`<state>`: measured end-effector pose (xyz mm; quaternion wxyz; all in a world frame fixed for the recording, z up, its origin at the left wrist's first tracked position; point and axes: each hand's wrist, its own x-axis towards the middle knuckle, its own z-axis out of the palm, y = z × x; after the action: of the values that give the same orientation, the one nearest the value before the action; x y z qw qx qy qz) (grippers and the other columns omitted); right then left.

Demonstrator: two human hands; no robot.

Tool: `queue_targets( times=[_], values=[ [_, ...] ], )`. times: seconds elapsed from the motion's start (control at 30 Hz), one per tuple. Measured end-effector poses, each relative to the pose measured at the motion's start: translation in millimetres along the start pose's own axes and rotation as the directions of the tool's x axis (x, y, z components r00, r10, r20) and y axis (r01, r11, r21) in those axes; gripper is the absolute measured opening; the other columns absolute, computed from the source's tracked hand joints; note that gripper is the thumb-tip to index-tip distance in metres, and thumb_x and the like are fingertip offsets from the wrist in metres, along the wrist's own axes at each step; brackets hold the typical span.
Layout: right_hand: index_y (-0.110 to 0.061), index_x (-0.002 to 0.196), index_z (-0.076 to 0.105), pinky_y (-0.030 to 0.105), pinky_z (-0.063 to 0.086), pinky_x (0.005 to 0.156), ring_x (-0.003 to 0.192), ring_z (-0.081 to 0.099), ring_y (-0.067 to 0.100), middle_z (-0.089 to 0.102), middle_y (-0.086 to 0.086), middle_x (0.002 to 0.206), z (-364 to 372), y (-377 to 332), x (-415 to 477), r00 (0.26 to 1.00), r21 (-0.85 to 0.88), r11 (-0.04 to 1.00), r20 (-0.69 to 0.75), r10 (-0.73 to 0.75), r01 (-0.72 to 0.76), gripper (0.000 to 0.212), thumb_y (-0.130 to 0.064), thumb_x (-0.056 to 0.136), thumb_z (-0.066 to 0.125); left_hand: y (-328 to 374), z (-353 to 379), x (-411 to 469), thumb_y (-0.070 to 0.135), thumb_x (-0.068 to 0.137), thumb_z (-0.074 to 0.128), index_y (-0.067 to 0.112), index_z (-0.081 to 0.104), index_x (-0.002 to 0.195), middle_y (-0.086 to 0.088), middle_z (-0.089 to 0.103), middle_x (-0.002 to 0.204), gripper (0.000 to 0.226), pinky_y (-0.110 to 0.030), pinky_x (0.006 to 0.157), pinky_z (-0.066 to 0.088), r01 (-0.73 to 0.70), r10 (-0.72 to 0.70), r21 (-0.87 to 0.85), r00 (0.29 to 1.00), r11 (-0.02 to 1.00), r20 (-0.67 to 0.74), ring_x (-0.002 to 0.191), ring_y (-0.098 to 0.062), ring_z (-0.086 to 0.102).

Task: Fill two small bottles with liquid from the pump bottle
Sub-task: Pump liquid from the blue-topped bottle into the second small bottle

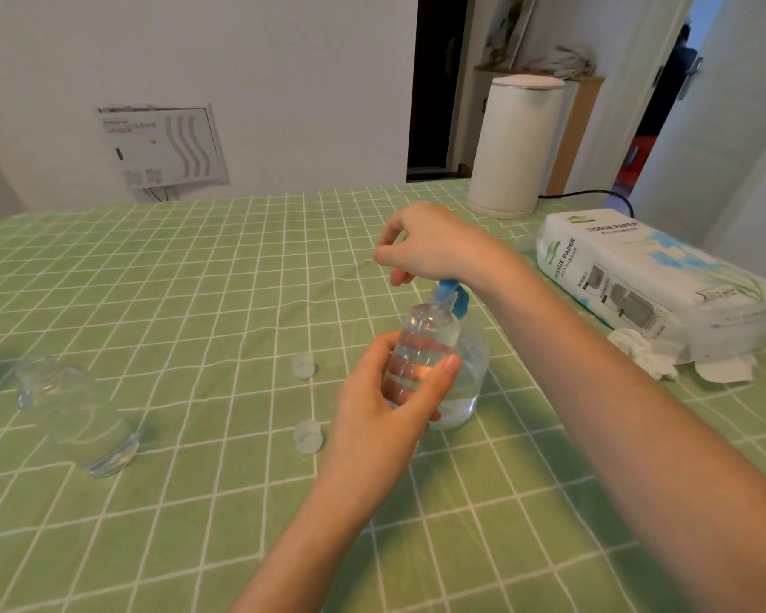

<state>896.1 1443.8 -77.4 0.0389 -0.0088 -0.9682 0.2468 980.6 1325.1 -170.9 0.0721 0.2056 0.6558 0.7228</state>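
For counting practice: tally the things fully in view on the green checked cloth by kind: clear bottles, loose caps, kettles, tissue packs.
Clear bottles: 3 (pump bottle, small bottle in the left hand, lying bottle)
Loose caps: 2 (far cap, near cap)
Kettle: 1
Tissue pack: 1
Total: 7

A: Surface?
B: Table (pixel 195 267), green checked cloth.
A: On it?
B: Two small caps (pixel 303 365) (pixel 308 435), clear jar (pixel 78 413) left, pump bottle (pixel 472 373), white kettle (pixel 516 146), tissue pack (pixel 646 276), crumpled tissues (pixel 642 351).
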Motion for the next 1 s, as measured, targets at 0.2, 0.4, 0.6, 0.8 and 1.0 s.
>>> queue_targets(
  times=[0.2,0.4,0.6,0.8,1.0],
  values=[
    [-0.007,0.107,0.066,0.023,0.05,0.07,0.089,0.071,0.021,0.072,0.0,0.076,0,0,-1,0.999,0.004,1.0,0.03,0.012,-0.012,0.026,-0.022,0.092,0.051,1,0,-3,0.056,0.069,0.06,0.035,0.057,0.093,0.011,0.066,0.083,0.032,-0.02,0.053,0.048,-0.077,0.097,0.215,0.992,0.974,-0.086,0.064,-0.014,0.061],
    [-0.003,0.114,0.064,0.025,0.049,0.066,0.082,0.068,0.02,0.073,0.005,0.082,-7,-5,0,0.998,-0.011,0.999,0.043,0.045,-0.045,0.031,-0.021,0.093,0.049,3,1,-2,0.054,0.071,0.06,0.037,0.054,0.097,0.016,0.066,0.085,0.031,-0.01,0.058,0.045,-0.114,0.147,0.266,0.983,0.957,-0.106,0.07,-0.004,0.063],
    [-0.002,0.114,0.063,0.024,0.047,0.06,0.091,0.07,0.026,0.074,0.01,0.09,-9,-9,0,0.994,-0.074,0.993,0.052,0.094,-0.09,0.032,-0.02,0.093,0.047,0,3,-1,0.065,0.066,0.055,0.048,0.051,0.099,0.016,0.053,0.104,0.037,-0.026,0.076,0.05,-0.105,0.15,0.316,0.981,0.943,-0.121,0.085,-0.007,0.058],
    [-0.002,0.112,0.064,0.025,0.049,0.061,0.092,0.071,0.026,0.075,0.01,0.09,-10,-10,0,0.992,-0.089,0.99,0.058,0.116,-0.11,0.031,-0.02,0.094,0.047,-3,1,1,0.064,0.064,0.056,0.041,0.054,0.105,0.01,0.055,0.107,0.047,-0.004,0.076,0.04,-0.108,0.145,0.293,0.983,0.95,-0.109,0.092,0.009,0.051],
    [0.0,0.114,0.063,0.026,0.052,0.072,0.085,0.071,0.022,0.075,0.007,0.085,-12,-8,1,0.991,-0.035,0.993,0.064,0.119,-0.117,0.032,-0.017,0.092,0.046,-5,-2,2,0.062,0.065,0.059,0.043,0.055,0.107,0.01,0.057,0.109,0.046,0.001,0.075,0.036,-0.084,0.115,0.272,0.988,0.959,-0.099,0.097,0.014,0.049]
  ],
)
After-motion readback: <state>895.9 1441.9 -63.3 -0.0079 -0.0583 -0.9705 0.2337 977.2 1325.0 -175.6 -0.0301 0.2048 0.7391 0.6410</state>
